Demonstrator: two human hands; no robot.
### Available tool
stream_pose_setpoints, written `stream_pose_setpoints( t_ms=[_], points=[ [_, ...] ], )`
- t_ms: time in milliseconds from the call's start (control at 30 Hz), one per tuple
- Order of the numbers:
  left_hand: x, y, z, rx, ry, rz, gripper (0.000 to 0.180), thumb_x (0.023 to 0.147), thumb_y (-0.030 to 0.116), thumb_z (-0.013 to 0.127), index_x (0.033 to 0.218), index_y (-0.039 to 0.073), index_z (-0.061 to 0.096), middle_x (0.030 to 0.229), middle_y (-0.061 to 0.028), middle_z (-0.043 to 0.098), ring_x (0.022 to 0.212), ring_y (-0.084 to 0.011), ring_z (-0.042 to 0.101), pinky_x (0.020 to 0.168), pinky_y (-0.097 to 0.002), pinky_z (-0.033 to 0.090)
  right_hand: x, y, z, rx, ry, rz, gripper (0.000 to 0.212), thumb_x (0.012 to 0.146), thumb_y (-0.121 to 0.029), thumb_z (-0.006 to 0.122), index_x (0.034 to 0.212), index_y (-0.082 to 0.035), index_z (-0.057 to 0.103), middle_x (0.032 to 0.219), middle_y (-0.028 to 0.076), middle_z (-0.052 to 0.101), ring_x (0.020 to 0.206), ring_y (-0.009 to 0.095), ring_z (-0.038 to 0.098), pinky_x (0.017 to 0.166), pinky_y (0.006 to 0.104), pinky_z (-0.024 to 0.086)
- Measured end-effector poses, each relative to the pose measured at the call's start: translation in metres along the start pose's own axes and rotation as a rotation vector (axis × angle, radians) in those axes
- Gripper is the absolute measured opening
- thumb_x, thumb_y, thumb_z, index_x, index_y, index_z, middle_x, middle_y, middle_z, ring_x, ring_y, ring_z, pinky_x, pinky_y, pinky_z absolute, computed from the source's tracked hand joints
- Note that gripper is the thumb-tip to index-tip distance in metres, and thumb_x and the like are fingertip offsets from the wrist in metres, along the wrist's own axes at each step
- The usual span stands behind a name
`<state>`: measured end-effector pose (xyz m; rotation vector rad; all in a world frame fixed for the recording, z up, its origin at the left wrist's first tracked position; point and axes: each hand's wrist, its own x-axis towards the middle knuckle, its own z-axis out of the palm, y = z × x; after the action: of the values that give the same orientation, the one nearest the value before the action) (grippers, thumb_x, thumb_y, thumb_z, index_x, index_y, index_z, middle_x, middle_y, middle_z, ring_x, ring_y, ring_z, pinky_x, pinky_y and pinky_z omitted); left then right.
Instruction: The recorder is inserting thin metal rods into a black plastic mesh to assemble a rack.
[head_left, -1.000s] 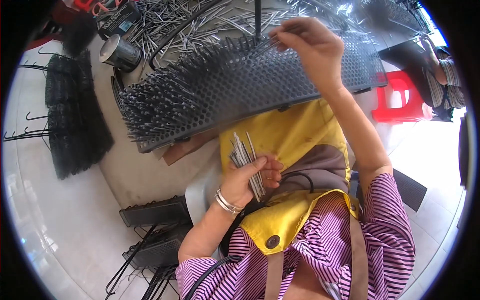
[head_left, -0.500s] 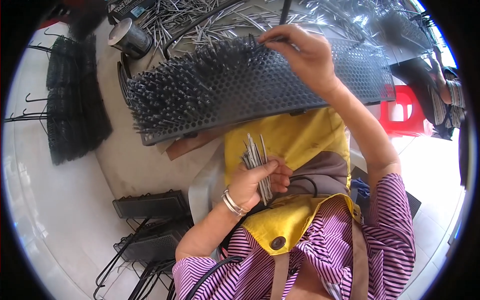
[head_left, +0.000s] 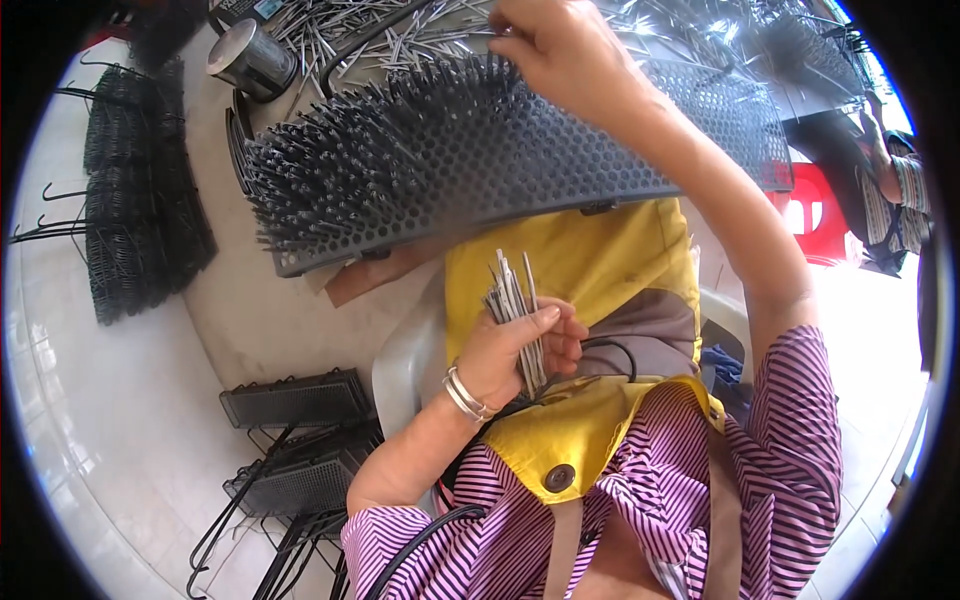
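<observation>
Our left grip (head_left: 498,352) clasps slender grey metallic rods (head_left: 510,298); our right grip (head_left: 550,45), closure undeterminable, appears near a black perforated panel (head_left: 520,170).

left grip (head_left: 505,348) holds grey rods (head_left: 510,292) and right grip (head_left: 550,42) is at a perforated rack (head_left: 560,150).

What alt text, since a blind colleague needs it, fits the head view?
A bare left hand holds a bundle of thin grey rods over a yellow apron; the right hand is near the far edge of a dark perforated rack, its left side bristling with dark rods. Loose rods lie behind.
</observation>
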<state>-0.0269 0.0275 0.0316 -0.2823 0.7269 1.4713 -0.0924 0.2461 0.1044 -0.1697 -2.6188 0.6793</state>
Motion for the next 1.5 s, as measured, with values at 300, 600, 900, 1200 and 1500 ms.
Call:
stream_pose_setpoints(
  t_ms=[300,600,900,1200,1500],
  points=[
    [-0.002,0.001,0.003,0.007,-0.011,0.007,0.019,0.081,0.014,0.055,0.092,-0.002,0.054,0.082,-0.0163,0.060,0.067,-0.0210,0.059,0.057,-0.0312,0.051,0.001,0.011,0.013,0.177,0.303,-0.394,0.010,0.066,-0.002,0.054,0.064,0.004,0.046,0.059,0.024,0.046,0.060,0.041,0.049,0.052,0.0425,0.039],
    [-0.002,0.002,0.001,-0.012,-0.108,0.028,0.020,0.082,0.015,0.055,0.092,-0.002,0.055,0.082,-0.0164,0.060,0.067,-0.0220,0.060,0.057,-0.0320,0.051,-0.025,0.004,0.017,-0.272,0.153,-0.139,0.021,0.078,-0.022,0.058,0.071,-0.002,0.056,0.059,0.014,0.055,0.055,0.031,0.055,0.047,0.0353,0.042],
    [0.000,0.000,0.001,0.013,-0.356,0.061,0.018,0.083,0.012,0.050,0.091,-0.004,0.053,0.078,-0.0157,0.059,0.066,-0.0221,0.060,0.055,-0.0307,0.050,-0.130,-0.044,0.001,0.743,-0.665,0.497,0.022,0.075,-0.012,0.064,0.088,0.005,0.058,0.072,0.004,0.059,0.066,0.006,0.052,0.057,0.0234,0.044],
    [0.002,0.005,0.002,0.104,-0.176,0.171,0.023,0.084,0.011,0.050,0.105,0.000,0.049,0.089,-0.0145,0.059,0.077,-0.0221,0.059,0.065,-0.0336,0.052,-0.134,-0.039,0.006,1.039,-0.190,0.767,0.009,0.075,-0.005,0.061,0.074,0.004,0.059,0.058,0.005,0.056,0.045,0.009,0.049,0.041,0.0223,0.041],
    [0.000,0.008,0.000,0.172,-0.066,0.199,0.021,0.084,0.013,0.049,0.101,0.000,0.052,0.082,-0.0123,0.060,0.066,-0.0195,0.059,0.049,-0.0260,0.047,-0.140,-0.029,0.010,1.103,-0.197,0.832,0.016,0.073,-0.005,0.064,0.086,0.004,0.059,0.068,0.005,0.059,0.058,0.010,0.054,0.054,0.0217,0.044]
  ],
)
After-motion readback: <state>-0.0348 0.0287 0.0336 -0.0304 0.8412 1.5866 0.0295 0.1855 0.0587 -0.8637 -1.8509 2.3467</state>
